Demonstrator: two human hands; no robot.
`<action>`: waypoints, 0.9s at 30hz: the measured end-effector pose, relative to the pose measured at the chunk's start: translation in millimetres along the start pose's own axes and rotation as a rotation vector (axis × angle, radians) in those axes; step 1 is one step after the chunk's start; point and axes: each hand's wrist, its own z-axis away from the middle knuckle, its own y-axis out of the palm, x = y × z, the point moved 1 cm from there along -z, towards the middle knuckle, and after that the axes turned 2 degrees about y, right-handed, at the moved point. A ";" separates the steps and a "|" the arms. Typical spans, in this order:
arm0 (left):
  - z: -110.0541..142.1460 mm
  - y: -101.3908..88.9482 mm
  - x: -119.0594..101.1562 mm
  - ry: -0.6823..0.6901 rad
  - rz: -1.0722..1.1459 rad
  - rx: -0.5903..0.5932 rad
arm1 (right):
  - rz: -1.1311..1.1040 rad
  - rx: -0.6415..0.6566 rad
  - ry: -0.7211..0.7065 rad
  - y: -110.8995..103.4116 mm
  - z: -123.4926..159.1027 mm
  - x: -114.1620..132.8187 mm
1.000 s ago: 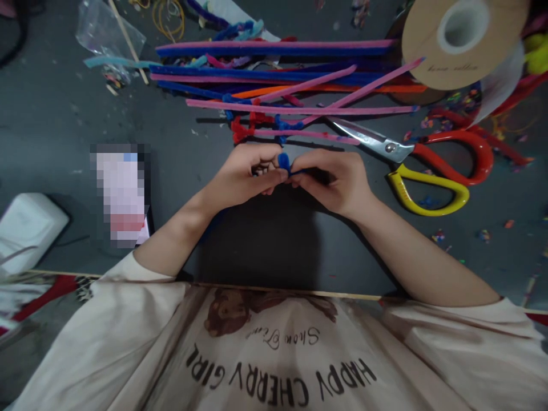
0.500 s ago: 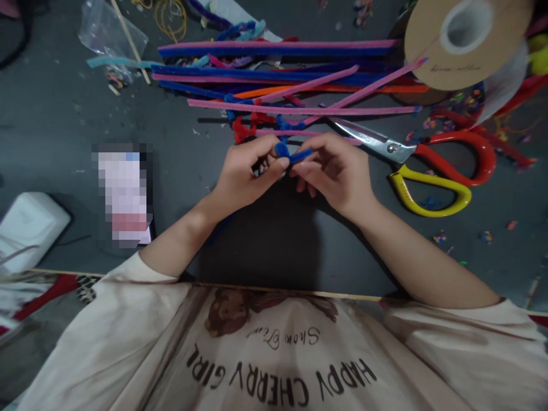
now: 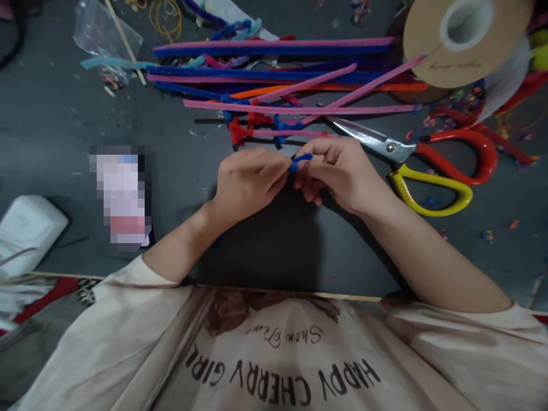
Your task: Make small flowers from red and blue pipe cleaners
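The task's thing is one short blue fuzzy piece [image 3: 303,161], which is in the air above the table [image 3: 363,251], between the two hands. The left hand [image 3: 252,182] is curled, and its fingertips pinch the inner end; the right hand [image 3: 338,171] pinches it too, thumb against finger, with its other fingers loosely bent. A free tip stands out upward to the right. I judge that this piece is very light, soft outside, hardly slippery and not fragile, probably with a bendable wire inside, so it should keep a given shape. It is best to take it near the ends, with thumb and forefinger only. Around it I count one pair of scissors [image 3: 391,147], one spool [image 3: 466,63], one phone [image 3: 124,197], one white box [image 3: 32,231], one thin stick [image 3: 125,43] and one orange strip [image 3: 385,87]. The pink and blue strips are several, but they overlap, therefore I cannot count them exactly.
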 end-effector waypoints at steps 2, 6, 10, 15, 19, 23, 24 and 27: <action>-1.6 -1.5 -0.4 0.043 -0.035 0.003 | 0.012 -0.008 -0.001 0.9 0.1 0.6; -3.3 -3.8 -0.6 0.068 -0.041 0.020 | 0.007 0.007 -0.034 -0.2 -1.4 -2.5; -2.4 -3.6 1.5 0.016 0.093 0.032 | 0.032 0.063 -0.144 -3.9 -4.0 -9.7; -4.6 -4.0 4.1 -0.204 0.414 0.180 | 0.120 0.094 -0.304 -6.8 -3.6 -16.8; -11.7 -8.6 6.1 -0.520 0.861 0.300 | 0.225 0.090 -0.486 -7.2 0.4 -19.0; -19.6 -15.4 11.8 -0.778 1.331 0.537 | 0.526 0.028 -0.791 -5.4 6.7 -20.6; -20.8 -16.9 13.4 -0.829 1.429 0.598 | 0.616 0.001 -0.915 -4.7 8.6 -21.3; -21.4 -19.3 15.0 -0.914 1.659 0.785 | 0.846 -0.062 -1.188 -2.2 12.8 -25.3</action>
